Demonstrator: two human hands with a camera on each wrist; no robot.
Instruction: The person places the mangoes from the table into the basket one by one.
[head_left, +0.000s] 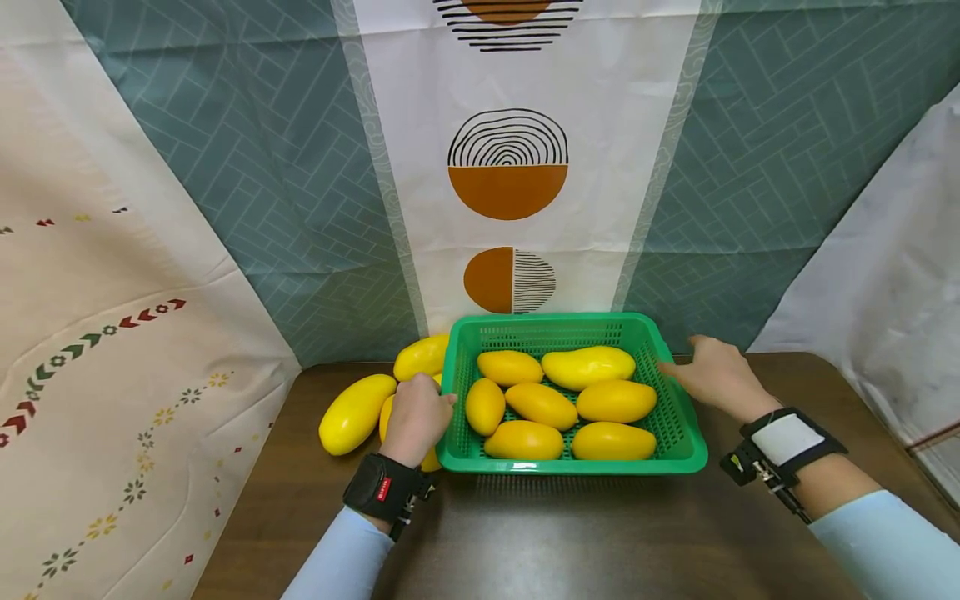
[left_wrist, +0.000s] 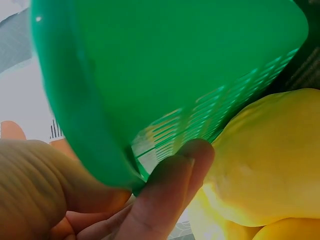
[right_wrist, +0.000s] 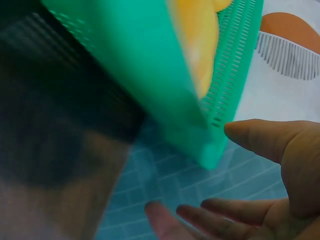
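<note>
A green plastic basket (head_left: 570, 468) with slotted walls stands on the table and holds several yellow mangoes (head_left: 540, 406). My left hand (head_left: 417, 421) pinches its left rim; in the left wrist view the thumb lies on one side of the green rim (left_wrist: 65, 100) and the fingertips (left_wrist: 187, 165) on the other. At the right side, my right hand (head_left: 716, 377) has its fingers spread, and the thumb is near the right rim. The right wrist view shows the right hand's thumb (right_wrist: 260, 137) close to the basket corner, the other fingers extended with nothing between them.
More yellow mangoes (head_left: 357, 414) lie on the brown wooden table (head_left: 525, 542) left of the basket, partly hidden by the left hand. Behind the table hangs a patterned cloth (head_left: 510, 275), and pale cloths (head_left: 877, 275) hang at both sides.
</note>
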